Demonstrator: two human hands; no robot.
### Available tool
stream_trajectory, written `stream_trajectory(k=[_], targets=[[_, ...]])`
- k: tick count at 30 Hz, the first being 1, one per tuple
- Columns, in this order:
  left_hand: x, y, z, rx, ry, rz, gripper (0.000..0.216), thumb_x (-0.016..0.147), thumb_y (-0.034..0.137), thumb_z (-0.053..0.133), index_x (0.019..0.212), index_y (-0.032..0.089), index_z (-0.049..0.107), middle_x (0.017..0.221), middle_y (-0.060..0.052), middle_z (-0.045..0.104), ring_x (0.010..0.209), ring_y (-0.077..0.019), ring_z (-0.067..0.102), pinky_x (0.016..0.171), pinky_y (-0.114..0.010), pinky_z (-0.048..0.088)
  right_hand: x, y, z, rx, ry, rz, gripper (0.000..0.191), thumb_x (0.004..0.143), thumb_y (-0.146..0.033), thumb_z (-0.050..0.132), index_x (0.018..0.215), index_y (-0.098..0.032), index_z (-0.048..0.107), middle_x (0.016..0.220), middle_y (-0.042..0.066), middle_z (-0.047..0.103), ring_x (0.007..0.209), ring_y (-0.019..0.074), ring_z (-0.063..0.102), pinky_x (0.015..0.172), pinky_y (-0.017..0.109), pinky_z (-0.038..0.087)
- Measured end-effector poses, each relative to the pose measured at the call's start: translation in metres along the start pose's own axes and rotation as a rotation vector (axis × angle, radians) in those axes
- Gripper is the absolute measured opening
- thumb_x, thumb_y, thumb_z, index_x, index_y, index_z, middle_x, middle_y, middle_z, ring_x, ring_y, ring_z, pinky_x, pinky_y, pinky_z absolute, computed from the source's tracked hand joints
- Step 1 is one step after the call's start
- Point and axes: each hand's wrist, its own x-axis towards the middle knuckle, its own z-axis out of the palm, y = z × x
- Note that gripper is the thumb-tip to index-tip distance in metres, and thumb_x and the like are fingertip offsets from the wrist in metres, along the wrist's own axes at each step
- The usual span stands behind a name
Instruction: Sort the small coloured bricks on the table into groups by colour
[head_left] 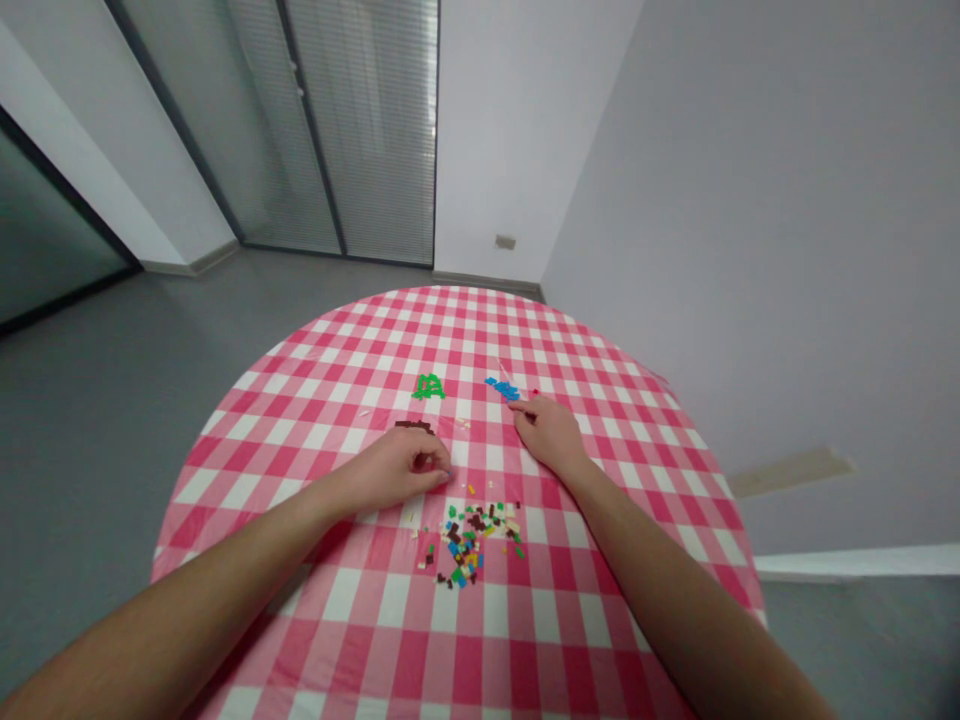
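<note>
My left hand (401, 462) hovers left of centre, just in front of a row of dark brown building bricks (415, 426) that it partly hides. Its thumb and fingers meet in a pinch; a tiny bluish spot shows at the tips, too small to name. My right hand (551, 432) reaches to a cluster of blue building bricks (504, 388). The index fingertip touches the near end of the cluster, at a blue brick, with thumb and other fingers curled in below. Nearer me lies a loose heap of mixed small bricks (466, 545) in several colours.
A group of green bricks (429, 386) lies at the back, left of the blue ones. One red piece (535, 391) sits beyond my right hand. Pale pieces (464, 423) lie between the hands. The round table wears a red-and-white checked cloth (480, 640); a wall (787, 250) stands at right.
</note>
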Motion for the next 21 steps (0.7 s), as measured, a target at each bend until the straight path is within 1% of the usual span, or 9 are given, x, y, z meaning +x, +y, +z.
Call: stream_trajectory(k=[2,4,8,10,11,13,16,19,21], targets=[[0.0,-0.001,0.001,-0.02,0.02,-0.004,0.009,0.082,0.016,0.058,0.08,0.019,0.067,0.082,-0.005,0.071,0.076,-0.0182,0.063,0.073,-0.032,0.047,-0.001,-0.001,-0.001,0.005,0.029,-0.011,0.029,0.09,-0.024,0.052,0.108,-0.021,0.075,0.096,0.007,0.073,0.084,0.0214,0.066,0.075,0.032,0.049],[0.001,-0.002,0.002,-0.028,0.049,-0.016,0.009,0.081,0.016,0.059,0.08,0.019,0.067,0.081,-0.003,0.071,0.073,-0.0169,0.062,0.07,-0.03,0.047,-0.003,-0.003,-0.002,0.033,0.066,-0.068,0.028,0.091,-0.024,0.052,0.107,-0.02,0.075,0.095,0.007,0.073,0.084,0.0211,0.066,0.075,0.031,0.049],[0.001,-0.007,0.004,-0.024,0.12,-0.057,0.007,0.081,0.018,0.059,0.08,0.019,0.066,0.078,-0.002,0.069,0.068,-0.0151,0.059,0.064,-0.028,0.044,-0.014,-0.017,-0.006,0.182,0.066,-0.355,0.024,0.091,-0.023,0.053,0.101,-0.02,0.074,0.094,0.007,0.074,0.088,0.0201,0.066,0.078,0.031,0.05],[0.001,-0.008,0.005,-0.031,0.147,-0.072,0.007,0.082,0.019,0.059,0.08,0.019,0.066,0.076,-0.001,0.068,0.067,-0.0145,0.058,0.063,-0.027,0.043,-0.023,-0.029,-0.008,0.266,0.019,-0.487,0.022,0.092,-0.025,0.054,0.098,-0.019,0.074,0.085,0.007,0.073,0.079,0.0187,0.065,0.072,0.029,0.049],[0.001,-0.008,0.006,-0.036,0.154,-0.075,0.007,0.082,0.02,0.059,0.08,0.019,0.066,0.076,-0.001,0.068,0.067,-0.0143,0.058,0.062,-0.027,0.043,-0.027,-0.036,-0.008,0.305,-0.011,-0.523,0.02,0.091,-0.025,0.055,0.096,-0.019,0.074,0.082,0.006,0.073,0.076,0.0178,0.065,0.069,0.028,0.049],[0.0,-0.008,0.006,-0.048,0.162,-0.074,0.008,0.083,0.021,0.059,0.081,0.018,0.066,0.077,-0.002,0.068,0.067,-0.0142,0.058,0.062,-0.027,0.043,-0.035,-0.048,-0.007,0.374,-0.079,-0.57,0.017,0.09,-0.024,0.058,0.094,-0.021,0.074,0.081,0.005,0.074,0.073,0.016,0.065,0.067,0.026,0.048],[0.001,-0.007,0.006,-0.058,0.169,-0.071,0.008,0.082,0.02,0.059,0.081,0.018,0.066,0.077,-0.002,0.068,0.068,-0.0141,0.059,0.062,-0.027,0.043,-0.042,-0.059,-0.003,0.399,-0.155,-0.62,0.017,0.088,-0.02,0.059,0.094,-0.023,0.074,0.083,0.003,0.075,0.074,0.0153,0.066,0.067,0.025,0.048],[0.001,-0.007,0.007,-0.069,0.167,-0.074,0.007,0.081,0.019,0.059,0.08,0.018,0.067,0.077,-0.002,0.069,0.067,-0.0137,0.058,0.062,-0.026,0.043,-0.045,-0.061,0.002,0.39,-0.161,-0.634,0.017,0.087,-0.018,0.059,0.092,-0.023,0.074,0.083,0.003,0.075,0.072,0.015,0.065,0.065,0.025,0.046],[0.001,-0.007,0.007,-0.079,0.162,-0.074,0.008,0.082,0.019,0.059,0.08,0.018,0.067,0.078,-0.002,0.069,0.068,-0.0137,0.059,0.062,-0.026,0.043,-0.044,-0.06,0.004,0.387,-0.134,-0.629,0.015,0.086,-0.019,0.059,0.089,-0.022,0.074,0.081,0.003,0.074,0.071,0.0149,0.064,0.064,0.025,0.046]])
